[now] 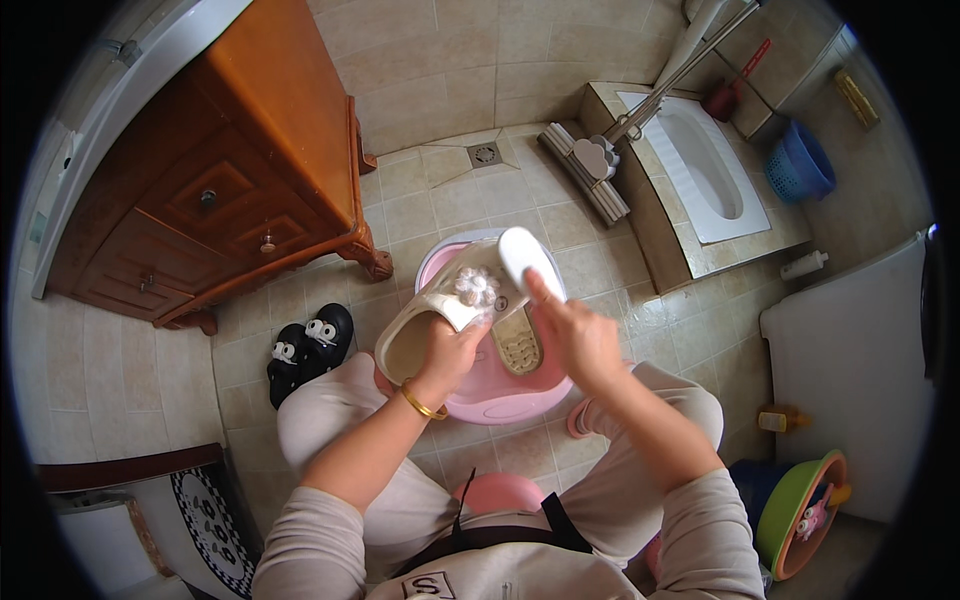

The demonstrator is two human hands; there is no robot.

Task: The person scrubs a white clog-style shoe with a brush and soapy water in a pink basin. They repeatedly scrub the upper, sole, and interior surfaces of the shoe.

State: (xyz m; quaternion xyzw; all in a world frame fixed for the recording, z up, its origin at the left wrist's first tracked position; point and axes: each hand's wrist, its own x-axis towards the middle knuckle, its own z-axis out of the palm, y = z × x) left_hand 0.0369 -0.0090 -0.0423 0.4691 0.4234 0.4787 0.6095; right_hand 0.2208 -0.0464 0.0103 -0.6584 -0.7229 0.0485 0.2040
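Note:
My left hand (450, 352), with a gold bangle on its wrist, grips a cream slipper (409, 330) by the opening of its upper. A pale flower-shaped ornament (476, 286) sits on that upper. In my right hand (581, 334) is a white oval-backed scrubbing brush (523, 255), held against or just above the toe end of the slipper; its bristles are hidden. Below both hands stands a pink basin (510, 409) between my knees. A second cream slipper (519, 349) lies inside it, partly covered by my hands and the first slipper.
Black clogs (311, 352) lie on the floor at left, near a wooden cabinet (247, 172). A mop (592, 169) leans by a raised squat toilet (709, 172). At right are a white appliance (847, 360), an amber bottle (780, 418) and stacked basins (784, 517).

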